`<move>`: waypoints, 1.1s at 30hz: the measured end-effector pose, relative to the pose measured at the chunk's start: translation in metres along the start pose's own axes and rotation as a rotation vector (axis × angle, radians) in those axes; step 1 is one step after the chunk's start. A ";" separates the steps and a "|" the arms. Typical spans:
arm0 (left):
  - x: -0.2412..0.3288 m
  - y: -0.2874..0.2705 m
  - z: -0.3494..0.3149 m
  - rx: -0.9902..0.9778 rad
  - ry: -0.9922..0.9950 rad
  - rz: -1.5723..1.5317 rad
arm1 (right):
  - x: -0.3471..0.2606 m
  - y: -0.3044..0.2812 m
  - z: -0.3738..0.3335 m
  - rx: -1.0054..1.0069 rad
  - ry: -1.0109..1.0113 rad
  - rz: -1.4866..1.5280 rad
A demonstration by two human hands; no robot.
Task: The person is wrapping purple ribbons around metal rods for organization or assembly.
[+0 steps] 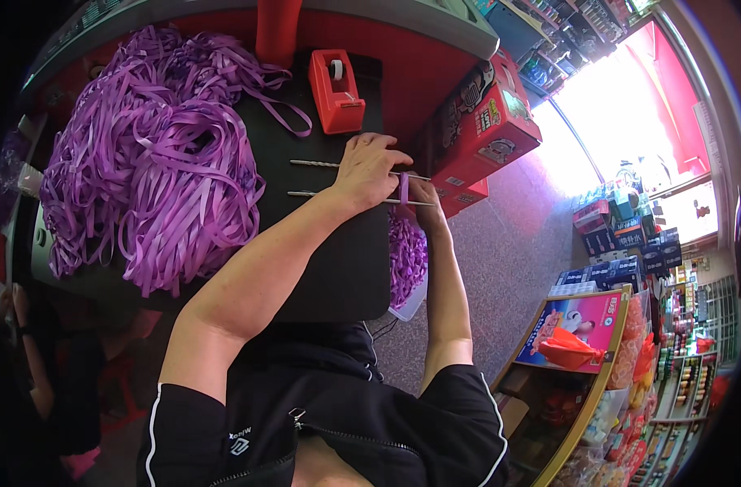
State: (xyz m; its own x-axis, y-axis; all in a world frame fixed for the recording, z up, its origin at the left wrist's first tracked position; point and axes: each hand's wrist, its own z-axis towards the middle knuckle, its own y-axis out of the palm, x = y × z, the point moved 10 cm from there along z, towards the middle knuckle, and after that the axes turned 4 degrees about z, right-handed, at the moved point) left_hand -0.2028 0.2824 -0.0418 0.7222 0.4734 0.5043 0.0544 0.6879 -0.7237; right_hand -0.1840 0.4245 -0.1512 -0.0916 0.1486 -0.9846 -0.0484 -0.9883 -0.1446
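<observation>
Two thin metal rods (pixel 307 194) lie side by side across the dark tabletop, the far one twisted along its length. My left hand (pixel 366 172) reaches over the rods with its fingers bent; whatever sits under its fingertips is hidden. A purple ribbon (pixel 404 188) wraps the rods near their right ends. There my right hand (pixel 425 197) is closed at the ribbon, partly behind the rods. A big heap of loose purple ribbons (pixel 176 162) covers the table's left side. More purple ribbon pieces (pixel 407 260) fill a pale container below the table's right edge.
A red tape dispenser (pixel 338 93) stands beyond my hands. Red printed cartons (pixel 488 122) are stacked at the far right of the table. Farther right stand a wood-framed display case (pixel 573 325) and shop shelves. Another person's arm (pixel 30 349) shows at the lower left.
</observation>
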 end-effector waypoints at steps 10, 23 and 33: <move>-0.003 -0.008 -0.001 0.094 -0.044 -0.065 | -0.045 -0.020 0.051 0.044 -0.124 0.003; 0.001 -0.011 -0.001 0.065 -0.023 -0.084 | -0.021 -0.019 0.054 0.069 -0.095 -0.026; 0.004 -0.005 -0.001 0.035 -0.021 -0.049 | 0.029 0.016 -0.067 0.133 0.165 -0.015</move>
State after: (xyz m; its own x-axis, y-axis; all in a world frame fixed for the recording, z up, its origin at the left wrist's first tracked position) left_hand -0.1995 0.2800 -0.0373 0.7043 0.4503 0.5488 0.0646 0.7292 -0.6812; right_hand -0.1204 0.4108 -0.1888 0.0740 0.1447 -0.9867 -0.1802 -0.9712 -0.1559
